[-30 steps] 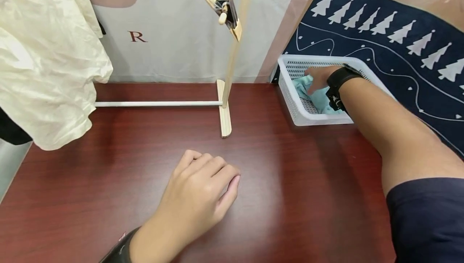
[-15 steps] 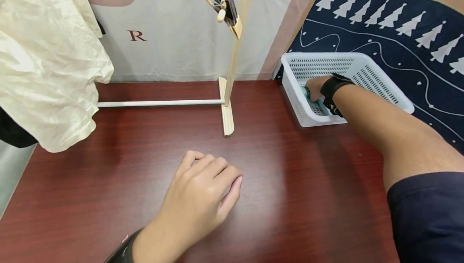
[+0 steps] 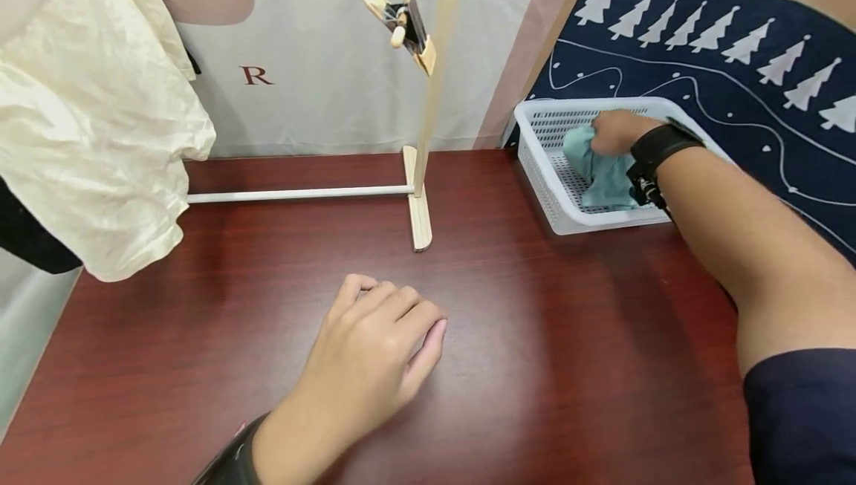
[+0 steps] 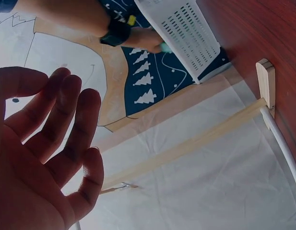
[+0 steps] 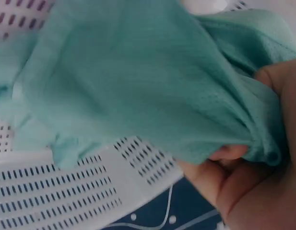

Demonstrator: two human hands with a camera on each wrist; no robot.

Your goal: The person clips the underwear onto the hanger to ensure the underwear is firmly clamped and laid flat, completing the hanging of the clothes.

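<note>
My right hand [image 3: 618,132] grips a teal cloth [image 3: 598,171] and holds it partly raised out of a white perforated basket [image 3: 545,195] at the table's right edge. The right wrist view shows the teal cloth [image 5: 138,81] bunched in my fingers [image 5: 229,153] above the basket wall [image 5: 66,191]. My left hand [image 3: 374,351] rests palm down on the dark red table [image 3: 200,366], fingers relaxed and holding nothing. The left wrist view shows my left hand's fingers [image 4: 66,124] spread loosely.
A wooden drying stand [image 3: 417,203] with a white rail [image 3: 294,193] stands at the table's back. Clothespins [image 3: 397,13] are clipped to its upright. A cream garment [image 3: 87,121] hangs at the left. A navy cloth with white trees [image 3: 722,54] lies under the basket.
My right hand reached down into the basket, closed on the teal cloth and has now lifted it upward. The left hand stayed still on the table.
</note>
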